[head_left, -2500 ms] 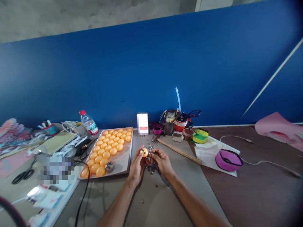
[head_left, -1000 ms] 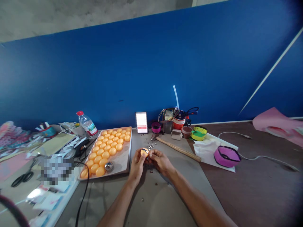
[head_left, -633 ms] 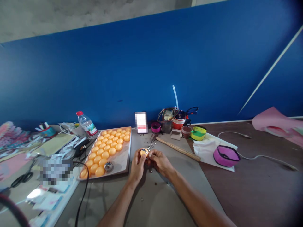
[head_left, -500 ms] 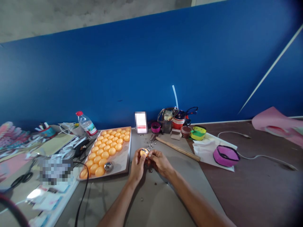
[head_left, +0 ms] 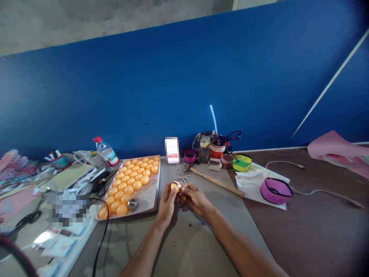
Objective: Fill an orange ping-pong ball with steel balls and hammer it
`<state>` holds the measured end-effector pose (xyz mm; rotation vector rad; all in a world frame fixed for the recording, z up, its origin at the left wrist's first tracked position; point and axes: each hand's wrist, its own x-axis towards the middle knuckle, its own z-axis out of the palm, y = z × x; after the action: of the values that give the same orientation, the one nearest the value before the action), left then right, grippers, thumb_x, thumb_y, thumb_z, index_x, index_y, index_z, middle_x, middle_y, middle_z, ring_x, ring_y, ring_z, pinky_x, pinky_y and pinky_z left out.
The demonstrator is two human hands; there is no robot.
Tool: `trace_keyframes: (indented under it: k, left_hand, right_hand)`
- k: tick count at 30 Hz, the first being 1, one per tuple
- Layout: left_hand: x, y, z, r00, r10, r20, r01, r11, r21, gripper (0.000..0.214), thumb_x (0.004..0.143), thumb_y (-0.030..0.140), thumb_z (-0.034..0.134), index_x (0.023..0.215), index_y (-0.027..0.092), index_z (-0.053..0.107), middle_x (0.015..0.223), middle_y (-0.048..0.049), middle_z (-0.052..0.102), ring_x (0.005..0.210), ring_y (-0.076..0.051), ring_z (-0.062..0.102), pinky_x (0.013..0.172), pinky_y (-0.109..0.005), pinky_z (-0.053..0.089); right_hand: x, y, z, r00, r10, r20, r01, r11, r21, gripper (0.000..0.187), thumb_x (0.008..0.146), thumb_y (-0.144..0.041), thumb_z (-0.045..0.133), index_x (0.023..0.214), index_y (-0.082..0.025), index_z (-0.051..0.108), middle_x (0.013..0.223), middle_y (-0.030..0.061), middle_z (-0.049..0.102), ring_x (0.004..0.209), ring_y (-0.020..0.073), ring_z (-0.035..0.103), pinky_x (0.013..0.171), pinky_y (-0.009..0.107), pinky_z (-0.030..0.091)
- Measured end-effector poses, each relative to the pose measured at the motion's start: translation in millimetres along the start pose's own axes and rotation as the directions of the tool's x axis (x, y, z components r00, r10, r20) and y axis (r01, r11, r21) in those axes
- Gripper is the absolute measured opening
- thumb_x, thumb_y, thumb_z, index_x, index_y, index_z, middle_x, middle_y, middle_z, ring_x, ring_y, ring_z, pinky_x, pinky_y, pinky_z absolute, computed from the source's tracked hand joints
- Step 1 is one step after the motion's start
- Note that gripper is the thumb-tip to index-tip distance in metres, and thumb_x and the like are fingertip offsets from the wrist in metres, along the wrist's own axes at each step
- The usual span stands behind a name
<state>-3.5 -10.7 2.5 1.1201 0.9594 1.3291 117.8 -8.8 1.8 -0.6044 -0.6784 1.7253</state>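
Over by tray (head_left: 151,194): balls (head_left: 128,189) in it. Bottle (head_left: 108,154) beside its back left corner; scissors (head_left: 29,218) left. Right of tray, nearest: left hand (head_left: 166,201) around held ball (head_left: 174,187); next right hand (head_left: 195,197); then hammer (head_left: 217,182); farthest, pouch (head_left: 281,195) on sheet (head_left: 248,181).

This looks like a craft workshop: a wooden-handled hammer (head_left: 217,182), black-handled scissors (head_left: 34,216) and scattered shiny bits (head_left: 183,179) share the worktable (head_left: 198,250) with a tray (head_left: 146,196) of orange balls (head_left: 137,185) — all set against a blue partition panel (head_left: 184,84), with bare grey concrete (head_left: 86,19) showing above it.
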Motion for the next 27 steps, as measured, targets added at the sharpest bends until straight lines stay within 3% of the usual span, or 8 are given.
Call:
trace_keyframes:
  k: [4, 8, 12, 18, 23, 27]
  left_hand:
    - [0, 3, 0.8, 0.998, 0.030, 0.052, -0.029, 1.000, -0.008, 0.034, 0.078, 0.044, 0.058, 0.099, 0.017, 0.057, 0.076, -0.0001, 0.060, 0.061, -0.011, 0.053, 0.057, -0.022, 0.042]
    - [0, 5, 1.8, 0.997, 0.040, 0.063, -0.041, 0.999, 0.008, 0.032, 0.080, 0.042, 0.056, 0.100, 0.017, 0.055, 0.076, 0.0000, 0.060, 0.060, -0.011, 0.053, 0.056, -0.022, 0.043]
    - [1, 2, -0.5, 0.998, 0.051, 0.044, -0.053, 0.997, 0.047, 0.033, 0.079, 0.044, 0.057, 0.101, 0.018, 0.056, 0.082, -0.0009, 0.062, 0.066, -0.012, 0.056, 0.063, -0.024, 0.046]
    - [3, 0, -4.6, 0.992, 0.121, 0.036, -0.126, 0.961, 0.247, 0.036, 0.077, 0.045, 0.059, 0.102, 0.019, 0.058, 0.095, -0.0043, 0.063, 0.089, -0.018, 0.057, 0.081, -0.028, 0.045]
    - [2, 1, -4.4, 0.991, 0.118, 0.066, -0.132, 0.951, 0.280, 0.037, 0.080, 0.046, 0.054, 0.105, 0.019, 0.055, 0.093, -0.0045, 0.063, 0.084, -0.018, 0.058, 0.076, -0.029, 0.047]
    - [0, 2, -4.1, 0.984, 0.146, 0.098, -0.172, 0.921, 0.349, 0.038, 0.081, 0.046, 0.052, 0.107, 0.019, 0.053, 0.098, -0.0059, 0.063, 0.092, -0.019, 0.058, 0.082, -0.031, 0.046]
  right_hand:
    - [-2, -6, -2, 0.998, 0.013, 0.067, -0.017, 0.998, 0.068, 0.024, 0.065, -0.033, 0.073, 0.069, -0.017, 0.054, 0.059, -0.0036, 0.058, 0.048, 0.0085, 0.051, 0.052, 0.022, 0.039]
    - [-3, -5, -1, 0.996, -0.001, 0.089, -0.003, 0.999, 0.035, 0.021, 0.066, -0.029, 0.073, 0.068, -0.018, 0.055, 0.051, -0.0036, 0.055, 0.050, 0.0099, 0.051, 0.053, 0.022, 0.038]
    - [-1, -1, 1, 0.998, 0.003, 0.058, -0.003, 1.000, -0.009, 0.024, 0.064, -0.030, 0.074, 0.069, -0.018, 0.054, 0.049, -0.0038, 0.055, 0.047, 0.0095, 0.049, 0.051, 0.021, 0.036]
    - [3, 4, -1, 0.998, -0.004, -0.059, 0.000, 0.999, -0.055, 0.032, 0.058, -0.032, 0.077, 0.064, -0.018, 0.050, 0.044, -0.0068, 0.052, 0.040, 0.0074, 0.044, 0.044, 0.020, 0.031]
    - [2, 1, -1, 1.000, -0.011, 0.004, 0.011, 1.000, 0.011, 0.030, 0.064, -0.039, 0.073, 0.062, -0.017, 0.052, 0.049, -0.0047, 0.055, 0.042, 0.0075, 0.046, 0.047, 0.021, 0.035]
    - [1, -1, -1, 1.000, 0.005, -0.029, -0.005, 1.000, 0.005, 0.031, 0.058, -0.035, 0.077, 0.062, -0.018, 0.051, 0.048, -0.0053, 0.055, 0.041, 0.0069, 0.045, 0.046, 0.020, 0.034]
